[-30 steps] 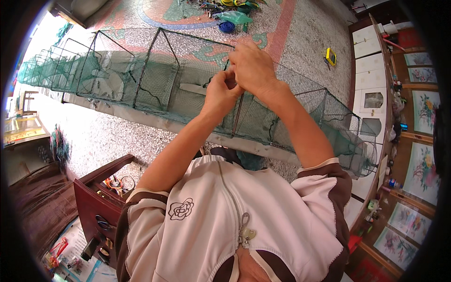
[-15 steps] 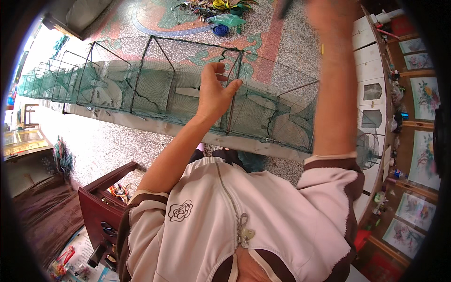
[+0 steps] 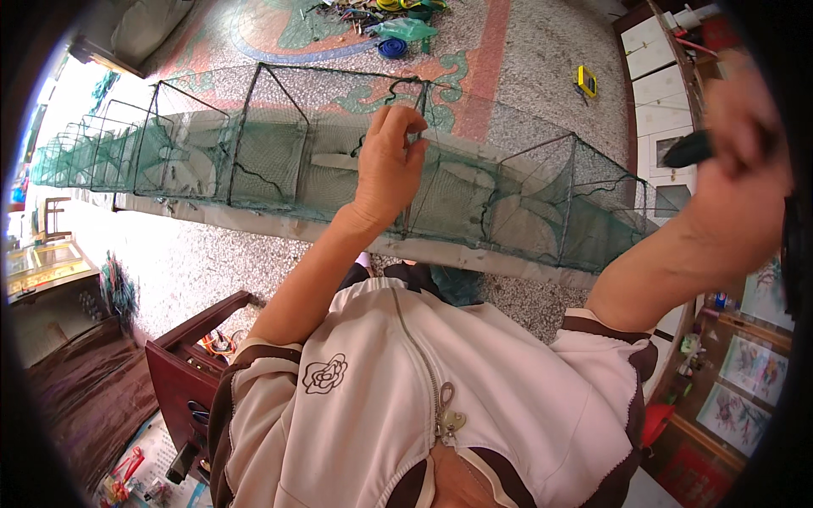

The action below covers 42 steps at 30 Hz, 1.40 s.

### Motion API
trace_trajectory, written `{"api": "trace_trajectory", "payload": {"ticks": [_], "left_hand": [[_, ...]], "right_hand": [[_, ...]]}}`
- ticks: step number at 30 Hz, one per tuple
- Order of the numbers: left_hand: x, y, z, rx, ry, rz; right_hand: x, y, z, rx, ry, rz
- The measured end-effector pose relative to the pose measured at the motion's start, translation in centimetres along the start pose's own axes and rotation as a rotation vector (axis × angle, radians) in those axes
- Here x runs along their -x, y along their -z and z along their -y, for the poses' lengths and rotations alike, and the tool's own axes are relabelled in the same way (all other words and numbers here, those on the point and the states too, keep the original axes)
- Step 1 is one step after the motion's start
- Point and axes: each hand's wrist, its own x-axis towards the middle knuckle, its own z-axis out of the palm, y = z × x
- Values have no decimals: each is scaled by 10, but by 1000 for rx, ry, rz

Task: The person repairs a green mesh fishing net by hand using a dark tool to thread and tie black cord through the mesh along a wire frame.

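Note:
A long green mesh net trap [image 3: 339,182] on dark rectangular frames stretches across the view in front of me. My left hand [image 3: 391,165] is closed at one frame's upper corner, thumb and fingers pinched on the net there; the exact grip is partly hidden. Beside those fingers, a dark wavy cord [image 3: 402,81] loops over the frame's top. My right hand [image 3: 745,135] is raised at the far right, smeared by motion, apart from the trap. Out of its fingers sticks a dark, narrow, round-ended tool [image 3: 688,150], whose kind I cannot make out.
A pale plank-like support [image 3: 500,264] lies under the trap. Beyond it are a blue roll [image 3: 392,48], a green plastic bag [image 3: 406,30] and a yellow tape measure [image 3: 586,81] on the floor. A dark red wooden stool-like piece [image 3: 182,381] stands at lower left; white cabinets [image 3: 656,102] line the right.
My right hand has swung from the top of the view out to the right and down, with the dark tool. My left thumb has drawn in toward the fingers. The yellow tape measure has come into sight.

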Motion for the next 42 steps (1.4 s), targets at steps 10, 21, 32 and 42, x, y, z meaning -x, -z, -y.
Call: {"api": "trace_trajectory", "payload": {"ticks": [10,21,32,42], "left_hand": [[13,10,-7,-113,116,25],[16,8,9,95,444,28],[15,6,28,292,575,63],[12,12,18,469,492,73]], "right_hand": [[56,-44,-154,897,-6,452],[80,-54,-209,806,-40,427],[76,-111,-220,961,-74,487],[55,-157,-225,906,54,514]]}}
